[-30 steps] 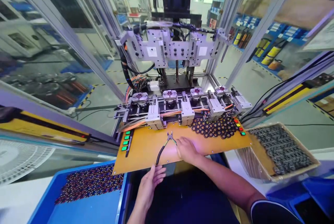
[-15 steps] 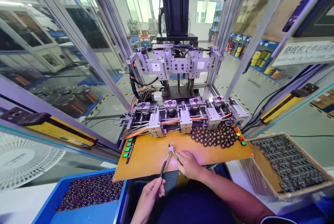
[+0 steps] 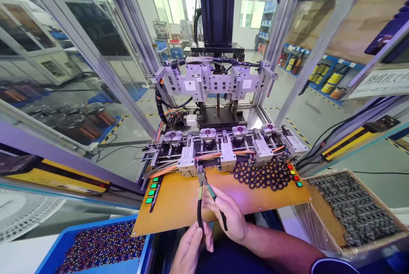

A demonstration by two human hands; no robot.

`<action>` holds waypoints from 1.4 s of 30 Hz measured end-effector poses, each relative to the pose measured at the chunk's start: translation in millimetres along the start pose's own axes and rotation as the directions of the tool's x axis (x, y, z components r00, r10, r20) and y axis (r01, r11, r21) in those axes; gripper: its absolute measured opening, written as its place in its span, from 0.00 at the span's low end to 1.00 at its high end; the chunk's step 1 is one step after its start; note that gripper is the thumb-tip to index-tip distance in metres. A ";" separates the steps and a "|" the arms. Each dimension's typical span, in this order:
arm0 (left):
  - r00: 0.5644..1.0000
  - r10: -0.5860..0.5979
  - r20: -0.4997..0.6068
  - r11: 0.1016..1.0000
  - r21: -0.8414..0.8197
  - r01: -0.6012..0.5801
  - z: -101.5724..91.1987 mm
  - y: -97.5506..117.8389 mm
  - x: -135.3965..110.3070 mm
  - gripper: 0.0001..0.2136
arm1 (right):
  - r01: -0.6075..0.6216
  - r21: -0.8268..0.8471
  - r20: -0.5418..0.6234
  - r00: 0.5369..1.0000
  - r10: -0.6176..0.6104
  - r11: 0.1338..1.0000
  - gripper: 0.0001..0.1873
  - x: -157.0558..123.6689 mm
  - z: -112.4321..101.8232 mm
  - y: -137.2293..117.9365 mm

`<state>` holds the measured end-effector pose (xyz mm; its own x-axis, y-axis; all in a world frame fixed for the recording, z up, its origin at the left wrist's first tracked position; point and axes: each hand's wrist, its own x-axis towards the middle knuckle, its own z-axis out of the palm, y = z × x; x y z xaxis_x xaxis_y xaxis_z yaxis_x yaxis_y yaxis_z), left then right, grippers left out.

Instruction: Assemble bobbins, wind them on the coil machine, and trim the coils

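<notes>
Pliers (image 3: 201, 179), one pair: over surface (image 3: 172, 210), head toward machine (image 3: 209, 84), handles spread. Left hand (image 3: 191, 242): clamped on one handle (image 3: 200, 212), near end. Right hand (image 3: 234, 218): against other handle; cannot tell how tightly closed. Black rings (image 3: 260, 174): surface, right side. Green buttons (image 3: 151, 193): left edge. Blue bin (image 3: 129, 265): left. Box (image 3: 329, 214): right.

Rings (image 3: 262, 174) lie on the panel (image 3: 174, 206), right of the pliers (image 3: 200, 208); 4 fixtures (image 3: 208, 136) behind, tub (image 3: 129, 268) left, box (image 3: 326, 218) right.
</notes>
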<state>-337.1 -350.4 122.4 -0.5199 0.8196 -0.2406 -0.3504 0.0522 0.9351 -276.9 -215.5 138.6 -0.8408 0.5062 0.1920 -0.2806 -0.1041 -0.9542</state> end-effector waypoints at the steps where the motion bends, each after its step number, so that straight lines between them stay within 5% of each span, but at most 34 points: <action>1: 1.000 -0.008 0.016 1.000 0.002 0.008 0.7 1.2 3.0 0.23 | -0.105 0.176 0.034 0.994 0.100 0.979 0.27 0.9 3.1 2.0; 4: 0.996 -0.028 0.081 0.998 0.052 0.024 0.8 4.3 13.9 0.24 | -0.346 0.423 0.180 0.938 0.297 0.838 0.31 6.1 4.8 8.0; 11: 0.986 0.015 0.168 0.945 0.320 -0.069 -3.3 0.6 39.4 0.23 | -0.480 0.213 0.275 0.865 0.419 0.851 0.26 28.8 -30.6 -0.5; 15: 0.980 0.197 0.020 0.838 0.516 -0.179 -17.4 -20.9 52.8 0.18 | -0.501 0.107 0.266 0.847 0.461 0.859 0.27 37.3 -60.4 -19.1; 18: 0.910 0.400 -0.107 0.698 0.679 -0.227 -38.2 -43.9 59.4 0.17 | -0.544 -0.002 0.304 0.799 0.519 0.839 0.35 45.8 -78.3 -40.7; 22: 0.787 0.611 -0.086 0.471 0.838 -0.275 -63.1 -67.4 65.1 0.18 | -0.502 -0.274 0.395 0.719 0.572 0.821 0.35 73.8 -83.8 -82.1; 27: 0.674 0.739 0.003 0.247 0.929 -0.275 -76.6 -73.8 76.7 0.18 | -0.386 -0.521 0.429 0.654 0.624 0.762 0.33 136.1 -67.2 -126.3; 31: 0.620 0.785 -0.005 0.184 0.957 -0.226 -81.5 -69.1 84.0 0.13 | -0.344 -0.618 0.433 0.602 0.671 0.707 0.30 196.7 -45.4 -139.6; 37: 0.582 0.813 0.009 0.146 0.965 -0.219 -86.1 -63.3 88.6 0.08 | -0.307 -0.715 0.416 0.534 0.736 0.628 0.16 284.1 2.6 -130.1; 42: 0.553 0.829 0.077 0.088 0.960 -0.265 -92.6 -64.6 93.5 0.04 | -0.351 -0.817 0.321 0.380 0.867 0.457 0.10 330.9 41.6 -100.7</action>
<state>-435.2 -330.0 15.5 -0.5185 0.5407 0.6624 0.8550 0.3352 0.3957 -546.1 -73.2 307.8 -0.7120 -0.1728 -0.6806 0.5456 0.4741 -0.6911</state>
